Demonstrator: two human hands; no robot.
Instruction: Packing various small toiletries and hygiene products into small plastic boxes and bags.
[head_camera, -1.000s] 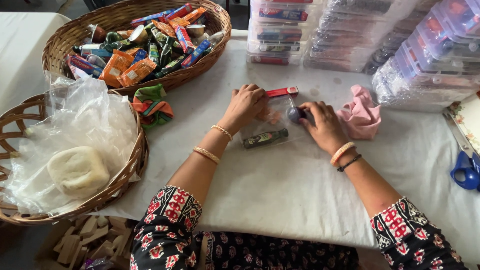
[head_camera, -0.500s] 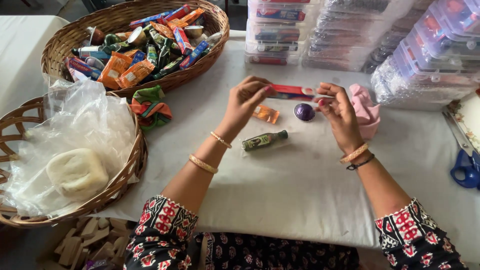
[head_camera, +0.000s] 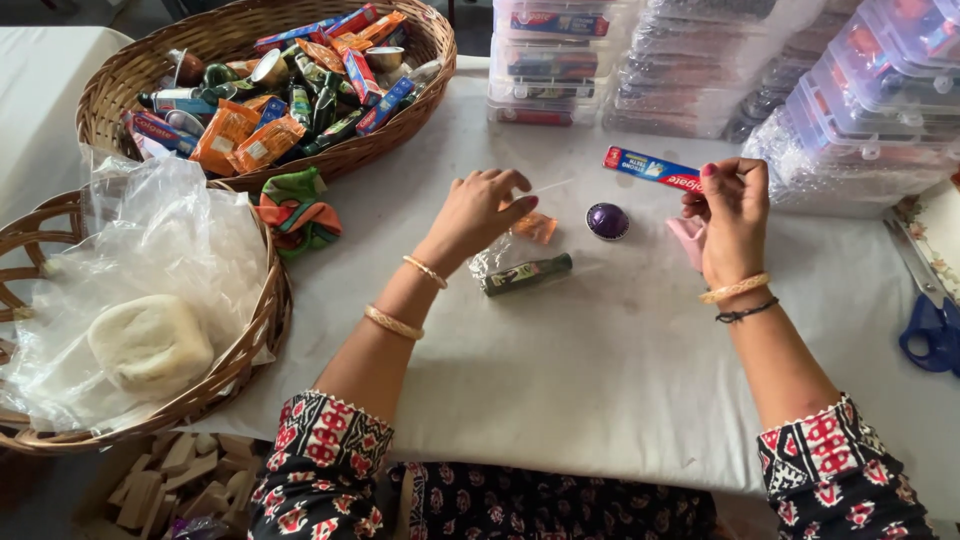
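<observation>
Blocks (head_camera: 165, 485): pale wooden pieces lying lowest in view, under the table edge.
Near basket (head_camera: 250, 350): wicker, at the left; holds crumpled clear plastic (head_camera: 170, 250) and a pale round lump (head_camera: 150, 345).
Table (head_camera: 560, 380): white cloth, bare in front of the arms.
Scissors (head_camera: 930, 320): blue-handled, at the right edge.
Bottle (head_camera: 527, 274): small, dark green, lying inside a clear bag (head_camera: 500, 255) near the left hand.
Left hand (head_camera: 480, 210): fingers curled, pinching the bag's open top; an orange sachet (head_camera: 538, 228) just beside the fingertips.
Capsule (head_camera: 607, 221): purple dome on the cloth, between the two hands.
Right hand (head_camera: 730, 215): raised, thumb and fingertips closed on one end of a small red-and-blue toothpaste box (head_camera: 652, 168), held above the table.
Pink thing (head_camera: 688, 238): partly hidden behind the right hand.
Cloth bundle (head_camera: 297, 212): green and orange, just beside the far basket.
Far basket (head_camera: 420, 60): wicker, heaped with small packets, tubes and bottles.
Boxes (head_camera: 560, 60): clear stacked containers along the far edge.
</observation>
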